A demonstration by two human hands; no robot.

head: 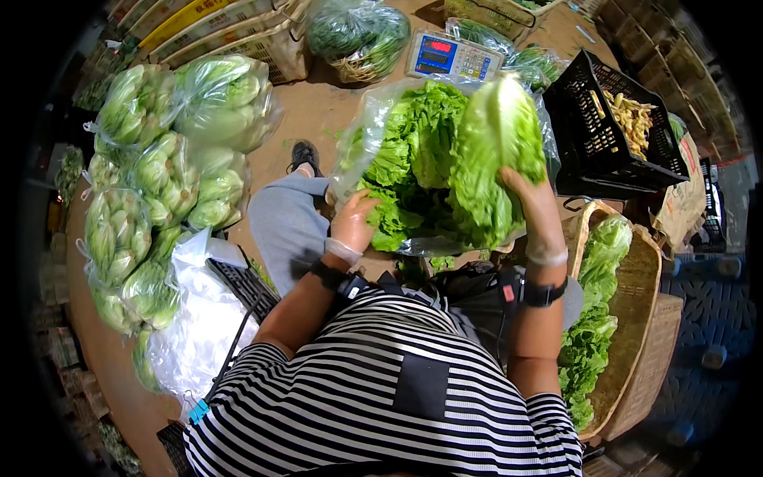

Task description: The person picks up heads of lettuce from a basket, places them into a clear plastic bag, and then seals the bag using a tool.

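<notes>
In front of me a clear plastic bag (pixel 372 116) lies spread around several heads of leafy lettuce (pixel 393 158). My right hand (pixel 527 197), in a thin clear glove, grips one large lettuce head (pixel 498 137) upright at the right side of the bag. My left hand (pixel 353 222), gloved the same way, is at the bag's near left edge, touching the lettuce leaves there; whether its fingers pinch the leaves or the bag is not plain. Just behind the bag stands a digital scale's display panel (pixel 454 55) with red lit digits. The weighing surface is hidden.
Bagged lettuces (pixel 167 179) are piled at left, beside a stack of clear plastic bags (pixel 199 322). A long basket (pixel 632 334) of lettuce stands at right. Behind it is a black crate (pixel 614 125) holding ginger-like roots (pixel 629 122). Bagged greens (pixel 357 39) and plastic crates (pixel 250 45) stand farther back.
</notes>
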